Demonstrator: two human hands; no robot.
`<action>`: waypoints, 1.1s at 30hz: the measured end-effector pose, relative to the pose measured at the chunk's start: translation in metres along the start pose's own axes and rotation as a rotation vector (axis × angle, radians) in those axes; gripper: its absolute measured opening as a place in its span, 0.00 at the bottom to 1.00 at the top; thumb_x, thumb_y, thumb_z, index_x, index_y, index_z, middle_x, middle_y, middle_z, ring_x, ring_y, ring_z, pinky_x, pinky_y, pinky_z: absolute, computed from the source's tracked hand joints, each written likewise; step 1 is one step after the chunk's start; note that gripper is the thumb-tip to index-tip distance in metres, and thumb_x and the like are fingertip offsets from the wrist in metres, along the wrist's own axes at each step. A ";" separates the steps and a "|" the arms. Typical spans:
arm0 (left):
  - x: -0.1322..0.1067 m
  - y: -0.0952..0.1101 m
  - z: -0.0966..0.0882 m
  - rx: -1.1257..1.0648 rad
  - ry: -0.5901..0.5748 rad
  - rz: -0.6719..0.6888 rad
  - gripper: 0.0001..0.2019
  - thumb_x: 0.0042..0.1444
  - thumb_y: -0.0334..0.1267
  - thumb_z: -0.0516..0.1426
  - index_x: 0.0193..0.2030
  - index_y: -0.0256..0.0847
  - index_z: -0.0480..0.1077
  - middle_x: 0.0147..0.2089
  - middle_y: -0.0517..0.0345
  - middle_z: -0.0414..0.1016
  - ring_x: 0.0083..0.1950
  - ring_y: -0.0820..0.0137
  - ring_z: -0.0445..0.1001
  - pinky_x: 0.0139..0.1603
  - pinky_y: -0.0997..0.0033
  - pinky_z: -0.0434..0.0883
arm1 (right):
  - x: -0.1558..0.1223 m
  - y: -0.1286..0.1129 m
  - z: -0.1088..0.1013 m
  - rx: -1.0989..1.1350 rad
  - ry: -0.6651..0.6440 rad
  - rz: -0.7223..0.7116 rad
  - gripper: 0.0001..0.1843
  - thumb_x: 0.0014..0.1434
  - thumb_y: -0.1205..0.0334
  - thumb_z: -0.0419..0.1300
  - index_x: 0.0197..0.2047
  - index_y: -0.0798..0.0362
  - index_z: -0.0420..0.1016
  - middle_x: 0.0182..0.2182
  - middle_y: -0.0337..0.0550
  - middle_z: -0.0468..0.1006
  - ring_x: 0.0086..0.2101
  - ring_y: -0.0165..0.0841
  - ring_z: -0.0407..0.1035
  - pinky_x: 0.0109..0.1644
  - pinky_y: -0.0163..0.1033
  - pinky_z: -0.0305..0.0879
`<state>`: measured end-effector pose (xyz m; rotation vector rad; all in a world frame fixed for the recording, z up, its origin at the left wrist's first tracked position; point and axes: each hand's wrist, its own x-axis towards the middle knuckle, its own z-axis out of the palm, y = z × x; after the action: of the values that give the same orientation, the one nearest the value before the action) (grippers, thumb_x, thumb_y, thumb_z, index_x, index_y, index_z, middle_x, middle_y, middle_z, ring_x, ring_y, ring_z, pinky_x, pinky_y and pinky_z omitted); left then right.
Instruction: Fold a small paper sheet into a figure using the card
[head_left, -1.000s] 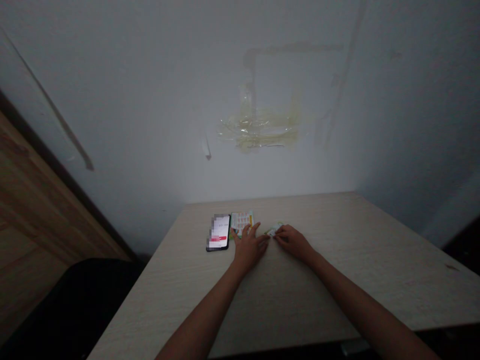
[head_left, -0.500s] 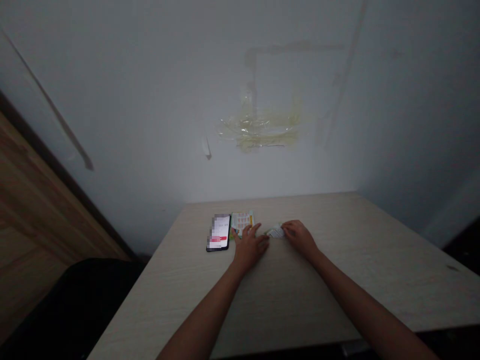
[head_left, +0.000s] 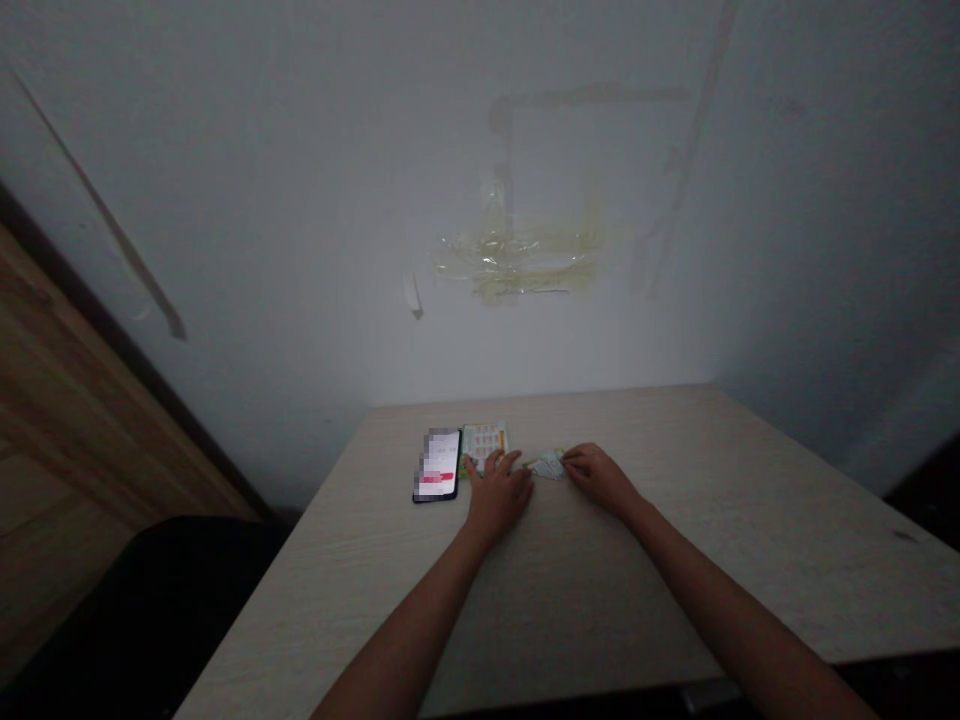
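My left hand (head_left: 499,490) lies on the pale wooden table (head_left: 675,560) with its fingers spread, fingertips touching the lower edge of a green and white printed card (head_left: 484,439). My right hand (head_left: 598,474) rests just to the right, fingers curled and pinching a small pale paper piece (head_left: 549,463) that lies between the two hands. A black phone (head_left: 437,465) with a lit screen lies left of the printed card.
A white wall with yellowed tape remains (head_left: 525,255) rises directly behind the table. A dark chair (head_left: 142,620) stands at the lower left, beside a wooden panel (head_left: 52,420). The room is dim.
My right hand shifted slightly right and back along the table, with the small paper piece drawn out between the hands. My left hand stayed almost still.
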<state>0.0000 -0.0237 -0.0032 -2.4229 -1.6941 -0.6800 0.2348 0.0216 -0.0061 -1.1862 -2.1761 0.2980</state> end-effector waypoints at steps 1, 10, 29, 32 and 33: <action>0.000 0.000 0.000 0.004 0.002 -0.007 0.12 0.62 0.47 0.55 0.51 0.58 0.74 0.65 0.60 0.67 0.67 0.51 0.57 0.63 0.19 0.35 | 0.000 0.001 0.000 0.009 0.001 -0.003 0.12 0.62 0.63 0.57 0.41 0.52 0.82 0.40 0.48 0.80 0.44 0.38 0.70 0.54 0.44 0.65; 0.000 -0.001 0.000 0.018 -0.001 -0.031 0.13 0.62 0.48 0.54 0.51 0.57 0.74 0.65 0.57 0.66 0.67 0.51 0.57 0.63 0.19 0.36 | -0.001 0.012 0.007 0.047 0.068 0.002 0.16 0.60 0.66 0.57 0.51 0.50 0.78 0.39 0.48 0.79 0.43 0.38 0.70 0.51 0.44 0.66; 0.000 0.001 -0.002 -0.010 -0.030 -0.060 0.15 0.61 0.49 0.55 0.54 0.57 0.73 0.66 0.54 0.64 0.68 0.51 0.56 0.64 0.23 0.38 | -0.001 0.009 0.009 -0.015 0.027 0.000 0.13 0.58 0.62 0.62 0.46 0.52 0.80 0.37 0.48 0.75 0.42 0.39 0.67 0.49 0.45 0.66; 0.000 0.001 -0.002 -0.022 -0.027 -0.049 0.15 0.60 0.48 0.56 0.54 0.57 0.72 0.66 0.54 0.64 0.67 0.52 0.57 0.64 0.23 0.38 | -0.002 0.008 0.010 -0.027 0.033 -0.017 0.12 0.58 0.62 0.62 0.46 0.51 0.81 0.40 0.49 0.74 0.44 0.40 0.66 0.51 0.45 0.65; 0.000 0.001 -0.002 -0.029 -0.026 -0.042 0.15 0.60 0.48 0.56 0.54 0.57 0.72 0.66 0.54 0.64 0.67 0.52 0.57 0.64 0.23 0.38 | -0.002 0.008 0.010 -0.024 0.030 -0.023 0.12 0.59 0.62 0.62 0.46 0.51 0.80 0.40 0.49 0.74 0.45 0.40 0.66 0.51 0.45 0.65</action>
<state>0.0004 -0.0247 -0.0009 -2.4326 -1.7614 -0.6859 0.2344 0.0253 -0.0185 -1.1711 -2.1714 0.2429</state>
